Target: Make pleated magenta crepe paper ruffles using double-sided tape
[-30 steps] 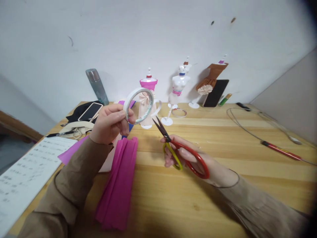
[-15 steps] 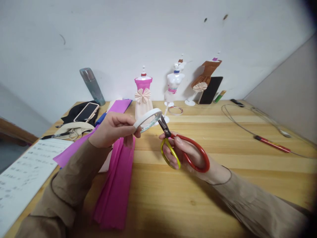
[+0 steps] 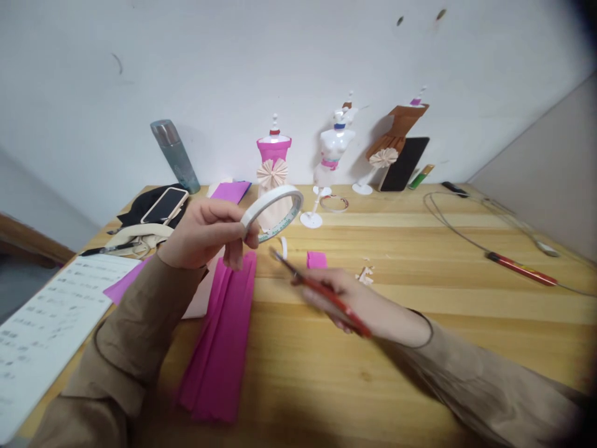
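My left hand (image 3: 205, 233) pinches a roll of white tape (image 3: 261, 202) by its near edge, holding it up above the table. Green print runs along the inside of the ring. Lower and to the right, my right hand (image 3: 345, 298) is closed around red-handled scissors (image 3: 321, 289), blurred by motion, their dark blades pointing up and left. Near the blade tips shows a short white strip (image 3: 284, 247); whether it touches them I cannot tell. Under the left hand lies pleated magenta paper (image 3: 224, 348). A small folded pink piece (image 3: 316, 260) rests just beyond the right hand.
Toy dress forms, one in a pink dress (image 3: 273, 149), one mostly white (image 3: 336, 146) and one in brown (image 3: 398, 127), stand by the wall. A bottle (image 3: 175, 155), a phone (image 3: 165, 206) and written paper (image 3: 65, 311) are left. Cream scraps (image 3: 365, 275) and a red-handled corded tool (image 3: 520, 269) lie right.
The scissors have dropped away from the tape roll, down and left, and turned edge-on. A short white strip now shows by their tips. My left hand still holds the roll.
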### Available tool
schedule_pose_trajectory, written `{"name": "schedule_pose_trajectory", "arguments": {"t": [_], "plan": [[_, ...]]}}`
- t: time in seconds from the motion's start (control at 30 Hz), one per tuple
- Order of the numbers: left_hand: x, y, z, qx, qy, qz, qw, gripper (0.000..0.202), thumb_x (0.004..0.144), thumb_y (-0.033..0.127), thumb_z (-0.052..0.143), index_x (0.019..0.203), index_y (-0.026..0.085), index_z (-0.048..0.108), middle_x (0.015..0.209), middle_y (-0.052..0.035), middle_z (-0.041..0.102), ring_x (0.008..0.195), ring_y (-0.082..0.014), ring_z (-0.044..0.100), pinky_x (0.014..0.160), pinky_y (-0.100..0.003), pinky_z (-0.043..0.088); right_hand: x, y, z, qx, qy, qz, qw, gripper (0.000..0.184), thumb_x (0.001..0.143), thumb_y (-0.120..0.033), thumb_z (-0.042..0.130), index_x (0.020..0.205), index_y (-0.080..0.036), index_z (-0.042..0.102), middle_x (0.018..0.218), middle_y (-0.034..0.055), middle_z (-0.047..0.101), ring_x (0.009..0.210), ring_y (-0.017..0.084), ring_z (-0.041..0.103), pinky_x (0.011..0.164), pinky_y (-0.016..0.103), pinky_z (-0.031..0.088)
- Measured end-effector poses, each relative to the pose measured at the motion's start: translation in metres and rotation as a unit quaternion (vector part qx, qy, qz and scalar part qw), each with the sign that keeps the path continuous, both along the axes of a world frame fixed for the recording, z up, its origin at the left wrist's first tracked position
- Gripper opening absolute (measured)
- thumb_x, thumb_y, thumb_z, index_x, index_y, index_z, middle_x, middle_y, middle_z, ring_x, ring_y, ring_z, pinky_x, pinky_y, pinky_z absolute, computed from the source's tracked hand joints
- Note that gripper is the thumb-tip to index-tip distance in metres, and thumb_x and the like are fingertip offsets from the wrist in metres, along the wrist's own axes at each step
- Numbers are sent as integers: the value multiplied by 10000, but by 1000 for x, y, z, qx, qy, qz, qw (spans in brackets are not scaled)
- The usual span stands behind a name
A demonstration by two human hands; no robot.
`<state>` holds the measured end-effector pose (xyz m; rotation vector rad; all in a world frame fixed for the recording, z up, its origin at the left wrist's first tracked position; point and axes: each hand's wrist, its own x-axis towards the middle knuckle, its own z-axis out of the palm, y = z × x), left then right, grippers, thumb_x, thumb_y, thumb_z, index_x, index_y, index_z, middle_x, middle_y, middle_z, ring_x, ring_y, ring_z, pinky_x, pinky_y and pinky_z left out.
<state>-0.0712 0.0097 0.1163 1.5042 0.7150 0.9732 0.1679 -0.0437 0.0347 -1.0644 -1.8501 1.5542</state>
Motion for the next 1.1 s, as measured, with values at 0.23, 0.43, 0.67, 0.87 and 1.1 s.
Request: {"name": "schedule_pose_trajectory", "arguments": {"t": [0.23,0.43,0.67,0.87,1.1], "plan": [[3,2,-7,-15,-8,-7,1000,144,687,269,729,710,128,730,607,-31,704,336,-106,577,310,-149,405,-7,-18,1,242,-303,106,915,98,766,-179,617,855,-177,575,856,34,603,694,138,550,595,243,376],[9,2,-11,-23,-3,-11,1000,159,678,282,740,698,126,724,597,-40,700,333,-97,561,313,-153,398,-15,-8,-6,384,-363,94,844,189,894,-82,463,929,-161,630,841,71,643,703,175,582,596,280,403],[15,3,-15,-38,-9,-39,998,187,676,300,768,707,122,720,611,-37,705,337,-107,575,333,-168,443,-28,47,-47,502,-305,59,807,302,911,-248,540,1164,-97,607,1345,192,520,1353,389,294,1053,597,292],[13,6,-19,-43,-17,-63,997,189,714,294,759,736,111,722,641,-42,718,365,-120,602,322,-161,437,-20,42,-25,479,-330,61,811,199,914,-106,465,954,-117,660,1051,139,650,1085,247,549,943,394,416],[16,5,-26,-53,0,-61,997,166,739,279,737,743,113,729,667,-44,726,376,-103,600,338,-150,427,60,37,32,416,-478,-14,773,378,792,17,497,1034,-204,685,813,49,691,702,190,623,593,275,361]]}}
